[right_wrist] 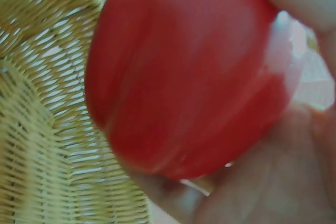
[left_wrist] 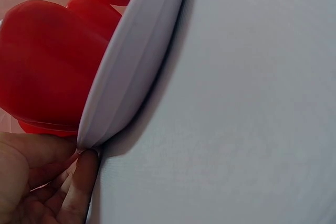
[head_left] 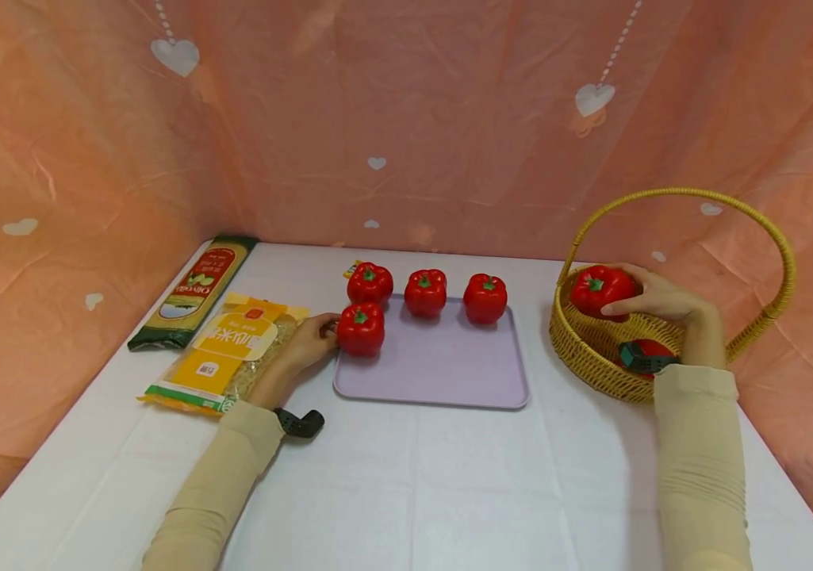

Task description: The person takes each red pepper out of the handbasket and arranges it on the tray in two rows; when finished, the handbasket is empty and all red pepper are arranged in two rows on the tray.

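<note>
My right hand grips a red bell pepper over the wicker basket, thumb and fingers on either side of it. In the right wrist view that bell pepper fills the middle, with woven basket wall beside it. Inside the basket lies another red pepper, partly hidden behind the wrist camera. On the left, my left hand pinches the rim of the lilac tray between thumb and finger, as the left wrist view shows. Right by those fingers stands a red bell pepper; several more line the tray's back edge.
Left of the tray lie a yellow bag of grain and a dark green olive-labelled package. The basket's tall handle arches over the right side. A small yellow item shows behind the peppers. Pink curtain encloses the white table.
</note>
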Motion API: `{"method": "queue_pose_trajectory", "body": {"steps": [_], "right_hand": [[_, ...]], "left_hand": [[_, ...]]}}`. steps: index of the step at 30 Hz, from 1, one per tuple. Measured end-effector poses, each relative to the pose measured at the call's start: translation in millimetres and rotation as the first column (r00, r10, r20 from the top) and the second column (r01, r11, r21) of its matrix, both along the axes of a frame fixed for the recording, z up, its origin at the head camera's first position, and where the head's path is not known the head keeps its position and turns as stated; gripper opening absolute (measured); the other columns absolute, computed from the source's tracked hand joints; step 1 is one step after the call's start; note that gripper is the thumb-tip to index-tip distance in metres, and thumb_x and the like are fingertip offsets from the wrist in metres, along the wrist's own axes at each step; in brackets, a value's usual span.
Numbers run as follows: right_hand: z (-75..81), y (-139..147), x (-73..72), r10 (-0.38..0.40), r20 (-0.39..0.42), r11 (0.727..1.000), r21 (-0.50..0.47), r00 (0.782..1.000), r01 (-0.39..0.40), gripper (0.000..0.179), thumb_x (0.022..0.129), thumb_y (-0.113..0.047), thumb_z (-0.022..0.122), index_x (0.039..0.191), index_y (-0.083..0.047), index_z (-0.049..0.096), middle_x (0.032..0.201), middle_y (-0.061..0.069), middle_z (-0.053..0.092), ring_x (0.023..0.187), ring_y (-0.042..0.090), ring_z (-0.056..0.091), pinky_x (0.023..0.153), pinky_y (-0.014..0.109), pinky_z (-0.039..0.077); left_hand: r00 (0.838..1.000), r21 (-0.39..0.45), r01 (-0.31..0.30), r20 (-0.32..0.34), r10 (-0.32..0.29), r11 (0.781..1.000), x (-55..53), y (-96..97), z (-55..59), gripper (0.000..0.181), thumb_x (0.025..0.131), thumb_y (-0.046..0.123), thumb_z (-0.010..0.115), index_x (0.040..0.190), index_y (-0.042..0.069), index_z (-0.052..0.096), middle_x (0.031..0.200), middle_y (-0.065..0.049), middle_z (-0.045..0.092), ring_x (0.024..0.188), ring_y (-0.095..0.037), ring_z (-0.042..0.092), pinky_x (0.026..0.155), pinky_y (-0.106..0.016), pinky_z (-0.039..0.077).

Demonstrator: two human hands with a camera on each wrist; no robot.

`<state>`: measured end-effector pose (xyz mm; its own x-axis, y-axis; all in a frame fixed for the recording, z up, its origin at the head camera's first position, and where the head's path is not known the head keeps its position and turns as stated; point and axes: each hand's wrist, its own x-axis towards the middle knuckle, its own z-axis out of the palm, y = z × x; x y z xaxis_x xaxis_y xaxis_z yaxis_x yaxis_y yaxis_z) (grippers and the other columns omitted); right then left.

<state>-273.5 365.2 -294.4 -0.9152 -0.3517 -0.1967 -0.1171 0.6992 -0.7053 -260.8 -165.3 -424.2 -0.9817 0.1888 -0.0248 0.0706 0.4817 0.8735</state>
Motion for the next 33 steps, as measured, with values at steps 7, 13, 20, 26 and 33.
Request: {"method": "queue_pose_trajectory", "body": {"steps": [7, 13, 20, 26, 33], "right_hand": [[15.1, -20, 10.0, 0.015, 0.013, 0.988, -0.153, 1.000, -0.013, 0.071, 0.086, -0.012, 0.063, 0.143, -0.012, 0.020, 0.133, 0.013, 0.034, 0.114, 0.025, 0.038, 0.082, 0.029, 0.049], [18.5, -41, 13.8, 0.077, -0.027, 0.981, -0.179, 0.997, -0.080, 0.072, 0.081, -0.008, 0.067, 0.141, -0.016, 0.027, 0.130, 0.007, 0.039, 0.115, 0.020, 0.037, 0.082, 0.029, 0.050], [6.8, -66, 12.3, 0.165, -0.052, 0.953, -0.248, 0.985, -0.173, 0.076, 0.078, -0.004, 0.070, 0.140, -0.013, 0.028, 0.130, 0.008, 0.039, 0.117, 0.020, 0.039, 0.083, 0.030, 0.051], [-11.6, -89, 7.8, 0.252, -0.056, 0.916, -0.308, 0.966, -0.257, 0.078, 0.077, -0.006, 0.071, 0.141, -0.011, 0.027, 0.131, 0.011, 0.039, 0.115, 0.021, 0.044, 0.085, 0.030, 0.051], [-30.7, -121, 5.6, 0.306, -0.048, 0.901, -0.309, 0.951, -0.305, 0.081, 0.074, -0.010, 0.075, 0.141, -0.013, 0.030, 0.138, 0.011, 0.035, 0.127, 0.028, 0.032, 0.098, 0.047, 0.041]], "left_hand": [[1.000, 0.019, -0.001, 0.000, 0.001, 1.000, -0.2, -0.1, -0.1, 0.042, 0.087, -0.003, 0.050, 0.128, -0.011, 0.046, 0.101, -0.019, 0.055, 0.089, -0.024, 0.048, 0.074, -0.026, 0.046], [1.000, 0.017, -0.005, 0.003, 0.005, 1.000, -0.5, -0.3, -0.6, 0.042, 0.087, -0.005, 0.048, 0.128, -0.011, 0.045, 0.102, -0.020, 0.055, 0.088, -0.023, 0.048, 0.073, -0.024, 0.047], [1.000, 0.009, -0.013, 0.015, 0.013, 1.000, 0.3, -0.9, -0.6, 0.043, 0.088, -0.003, 0.050, 0.129, -0.011, 0.045, 0.102, -0.019, 0.054, 0.090, -0.024, 0.047, 0.074, -0.024, 0.045], [1.000, 0.017, -0.006, 0.006, 0.006, 1.000, 0.8, -1.0, -0.2, 0.042, 0.087, -0.004, 0.048, 0.129, -0.011, 0.045, 0.103, -0.020, 0.055, 0.090, -0.024, 0.048, 0.075, -0.025, 0.046], [1.000, 0.012, 0.000, 0.002, 0.000, 1.000, -0.5, -0.9, -1.6, 0.042, 0.087, -0.006, 0.046, 0.129, -0.011, 0.045, 0.104, -0.021, 0.055, 0.089, -0.024, 0.049, 0.076, -0.026, 0.047]]}}
